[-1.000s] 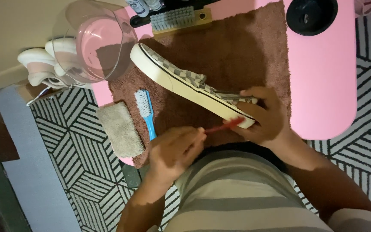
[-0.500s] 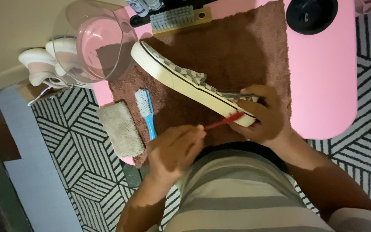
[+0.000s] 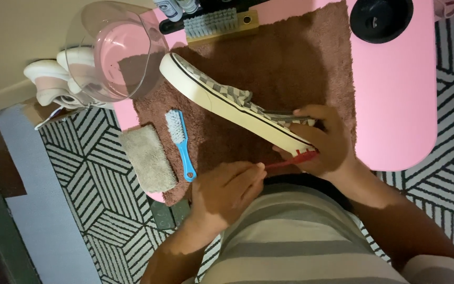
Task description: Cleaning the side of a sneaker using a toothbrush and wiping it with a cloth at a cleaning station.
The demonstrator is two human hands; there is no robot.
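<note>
My right hand grips the heel end of a grey-and-cream checkered slip-on shoe, tilted on its side over a brown towel. The shoe's white sole edge faces me. My left hand pinches the handle of a thin red toothbrush. Its bristled head sits at the lower edge of the sole near the heel, right against my right hand's fingers.
The towel lies on a pink table. A blue brush and a beige cloth lie to the left. At the back are a clear bowl, a wooden scrub brush and a black round dish. White sneakers sit on the floor.
My left hand has shifted right and slightly down, and the red toothbrush head has slid from the sole's side to its lower heel edge. The shoe has barely moved.
</note>
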